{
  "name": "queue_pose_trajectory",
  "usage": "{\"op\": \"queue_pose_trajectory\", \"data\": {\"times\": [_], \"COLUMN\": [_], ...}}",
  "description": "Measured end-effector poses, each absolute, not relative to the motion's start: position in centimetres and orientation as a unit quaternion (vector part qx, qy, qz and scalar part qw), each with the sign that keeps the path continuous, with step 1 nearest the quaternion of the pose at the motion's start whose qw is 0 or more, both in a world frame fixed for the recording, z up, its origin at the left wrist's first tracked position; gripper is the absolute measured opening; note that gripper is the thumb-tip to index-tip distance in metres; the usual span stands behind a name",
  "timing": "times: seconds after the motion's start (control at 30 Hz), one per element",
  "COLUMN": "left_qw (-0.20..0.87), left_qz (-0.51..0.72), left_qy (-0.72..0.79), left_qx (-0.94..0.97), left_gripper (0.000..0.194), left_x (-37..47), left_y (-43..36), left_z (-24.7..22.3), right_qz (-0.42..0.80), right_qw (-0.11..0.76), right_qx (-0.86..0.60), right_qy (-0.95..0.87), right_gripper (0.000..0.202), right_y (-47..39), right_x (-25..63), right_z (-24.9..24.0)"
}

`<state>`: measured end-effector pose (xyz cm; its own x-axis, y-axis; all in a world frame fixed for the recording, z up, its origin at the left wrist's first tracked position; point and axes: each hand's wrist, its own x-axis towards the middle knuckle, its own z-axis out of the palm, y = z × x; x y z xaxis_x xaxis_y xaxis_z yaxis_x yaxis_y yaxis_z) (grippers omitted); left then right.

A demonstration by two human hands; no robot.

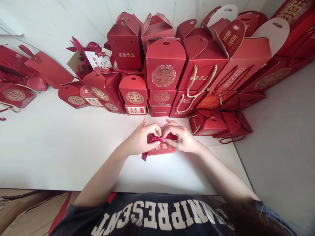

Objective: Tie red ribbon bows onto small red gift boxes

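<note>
A small red gift box (162,150) with gold characters rests on the white table in front of me. Across its top runs a dark red ribbon (157,139), gathered into a knot or bow, with one tail (144,156) hanging off the box's left side. My left hand (144,137) comes in from the left, thumb and forefinger pinching the ribbon at the knot. From the right, my right hand (180,136) pinches the ribbon close beside it. The fingertips of both hands nearly meet, and they hide part of the knot and the box's top.
Stacked red gift boxes (161,64) line the wall behind my hands. Two boxes (209,122) sit close to the right, near the table edge. Ribbons and a white printed card (99,59) stand at the back left. More red bags (18,93) lie far left on the white table (61,147).
</note>
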<state>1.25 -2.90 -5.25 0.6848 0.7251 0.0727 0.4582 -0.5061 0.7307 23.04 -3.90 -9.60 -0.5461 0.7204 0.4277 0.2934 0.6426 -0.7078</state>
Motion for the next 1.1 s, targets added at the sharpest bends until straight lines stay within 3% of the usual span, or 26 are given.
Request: {"op": "queue_pose_trajectory", "data": {"times": [0.33,0.57,0.67,0.9,1.1], "left_qw": [0.009,0.086,0.089,0.025,-0.084], "left_qz": [0.263,0.287,0.311,0.333,0.318], "left_qy": [0.415,0.441,0.411,0.369,0.300], "left_qx": [0.871,0.846,0.852,0.868,0.895], "left_gripper": [0.016,0.014,0.014,0.017,0.018], "left_x": [3.4,3.0,2.7,2.3,2.2], "left_y": [-6.5,-6.5,-6.5,-6.7,-6.9], "left_z": [-7.2,-7.9,-8.0,-8.3,-8.2], "right_qz": [0.278,0.318,0.368,0.436,0.453], "right_qw": [0.366,0.366,0.366,0.329,0.319], "right_qx": [-0.323,-0.340,-0.396,-0.464,-0.436], "right_qy": [-0.827,-0.806,-0.757,-0.698,-0.710], "right_gripper": [0.012,0.002,0.016,0.011,0.012], "right_y": [-4.4,-4.9,-5.1,-5.4,-4.9], "right_x": [22.7,23.0,22.8,22.3,22.7], "right_z": [-9.6,-8.8,-8.8,-8.4,-7.9]}}
